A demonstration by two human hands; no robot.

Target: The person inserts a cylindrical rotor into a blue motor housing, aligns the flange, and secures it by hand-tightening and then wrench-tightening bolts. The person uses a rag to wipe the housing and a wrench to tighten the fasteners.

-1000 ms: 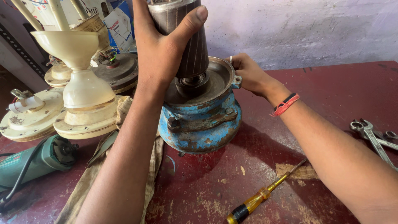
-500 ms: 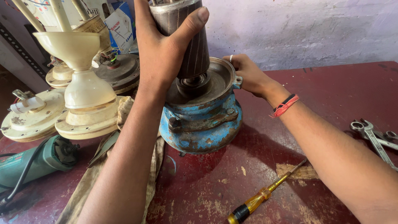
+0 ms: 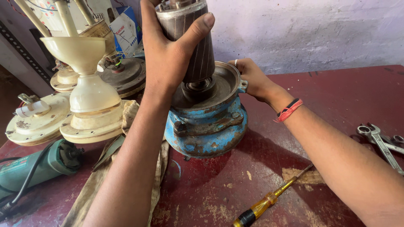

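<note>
Down at the bottom of the frame a yellow-handled screwdriver [image 3: 269, 201] lies on the dark red bench [image 3: 336, 101], with a green angle grinder [image 3: 38, 164] at the lower left and a dirty cloth [image 3: 122, 168] running under the left forearm. Couple of spanners [image 3: 381, 141] sit at the right edge.

Middle of the frame is the blue motor housing [image 3: 206, 126], standing upright on the bench with its open metal rim facing up. The left hand [image 3: 168, 54] has a full grip around the grooved rotor [image 3: 191, 40], holding it upright at top centre with the lower end and its bearing down in the housing mouth. The right hand [image 3: 250, 77] sits on the far rim of the housing, fingers curled over the edge.

Further back, upper left, cream ceiling fan parts [image 3: 80, 96] are piled up, with the pale wall [image 3: 315, 29] behind.
</note>
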